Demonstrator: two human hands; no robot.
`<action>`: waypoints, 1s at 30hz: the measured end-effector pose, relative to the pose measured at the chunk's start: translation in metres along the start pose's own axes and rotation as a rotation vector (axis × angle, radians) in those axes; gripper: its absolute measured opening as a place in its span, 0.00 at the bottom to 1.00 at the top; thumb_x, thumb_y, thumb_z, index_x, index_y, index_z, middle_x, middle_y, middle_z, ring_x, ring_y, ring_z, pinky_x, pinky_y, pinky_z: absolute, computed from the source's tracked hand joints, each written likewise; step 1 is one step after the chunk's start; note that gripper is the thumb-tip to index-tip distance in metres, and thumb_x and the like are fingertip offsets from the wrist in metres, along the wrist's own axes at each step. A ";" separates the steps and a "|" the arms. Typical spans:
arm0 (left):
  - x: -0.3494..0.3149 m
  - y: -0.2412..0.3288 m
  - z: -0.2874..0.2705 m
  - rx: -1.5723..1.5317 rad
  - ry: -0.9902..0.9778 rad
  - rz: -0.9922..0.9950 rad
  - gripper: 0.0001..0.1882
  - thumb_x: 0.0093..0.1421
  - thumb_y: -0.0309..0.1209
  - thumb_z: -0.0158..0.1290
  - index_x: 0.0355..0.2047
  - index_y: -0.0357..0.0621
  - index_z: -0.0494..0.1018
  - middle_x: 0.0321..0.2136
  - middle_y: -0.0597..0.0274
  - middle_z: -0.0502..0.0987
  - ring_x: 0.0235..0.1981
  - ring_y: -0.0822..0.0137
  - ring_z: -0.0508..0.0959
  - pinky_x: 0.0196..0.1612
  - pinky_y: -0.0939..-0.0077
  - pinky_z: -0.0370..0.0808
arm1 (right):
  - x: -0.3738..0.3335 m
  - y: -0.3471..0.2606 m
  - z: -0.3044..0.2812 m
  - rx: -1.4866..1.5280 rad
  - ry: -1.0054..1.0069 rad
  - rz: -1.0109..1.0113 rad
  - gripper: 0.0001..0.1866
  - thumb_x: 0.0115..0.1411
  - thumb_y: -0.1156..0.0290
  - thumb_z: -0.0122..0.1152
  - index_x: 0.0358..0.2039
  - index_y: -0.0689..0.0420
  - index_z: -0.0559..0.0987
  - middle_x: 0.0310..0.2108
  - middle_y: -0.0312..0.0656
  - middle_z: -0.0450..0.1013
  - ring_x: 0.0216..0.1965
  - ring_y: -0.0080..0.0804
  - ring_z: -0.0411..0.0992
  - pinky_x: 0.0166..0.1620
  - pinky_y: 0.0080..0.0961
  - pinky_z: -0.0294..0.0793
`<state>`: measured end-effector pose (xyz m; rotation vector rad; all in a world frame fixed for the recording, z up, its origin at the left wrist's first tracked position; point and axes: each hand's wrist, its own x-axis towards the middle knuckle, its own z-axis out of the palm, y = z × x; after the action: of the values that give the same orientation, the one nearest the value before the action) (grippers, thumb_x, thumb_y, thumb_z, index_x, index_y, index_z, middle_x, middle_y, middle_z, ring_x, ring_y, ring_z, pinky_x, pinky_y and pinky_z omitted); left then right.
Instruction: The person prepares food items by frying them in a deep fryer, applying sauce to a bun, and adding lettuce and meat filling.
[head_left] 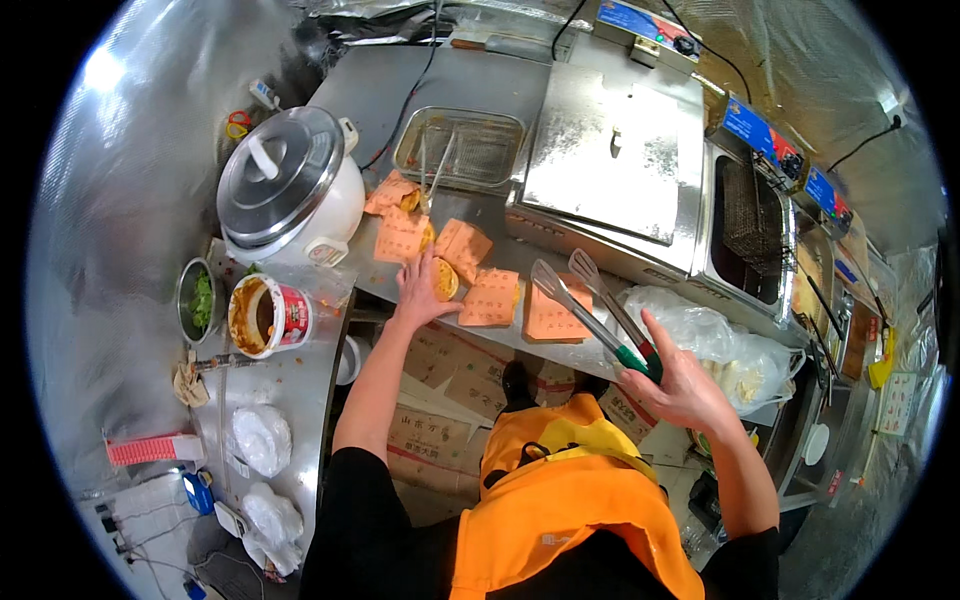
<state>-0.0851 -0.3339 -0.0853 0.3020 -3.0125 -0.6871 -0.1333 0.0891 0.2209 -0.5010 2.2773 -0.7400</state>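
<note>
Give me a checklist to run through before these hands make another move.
1. Tongs in the right hand: ok, held by the handles.
2. Tong tips spread: ok, visibly apart.
3. Left hand gripping the round bread: cannot tell; the fingers are at its edge, but the grip is unclear.
4. Rightmost orange paper bag on the counter: ok.
5. Lid on the white pot: ok, in place.
6. Path between bread and rightmost bag clear: not ok, another orange bag lies between.
</note>
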 end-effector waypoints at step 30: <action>0.137 0.715 -0.075 -1.854 -0.710 -0.442 0.17 0.69 0.37 0.53 0.41 0.30 0.73 0.32 0.48 0.78 0.33 0.59 0.78 0.39 0.68 0.77 | -0.239 0.629 -0.218 -0.060 1.231 0.759 0.30 0.60 0.53 0.71 0.50 0.65 0.73 0.31 0.54 0.80 0.34 0.52 0.81 0.35 0.43 0.80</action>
<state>-0.3428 0.2381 0.2908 0.5637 -1.2228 -3.3755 -0.2116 0.7759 0.0736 1.0768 3.1976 -0.6219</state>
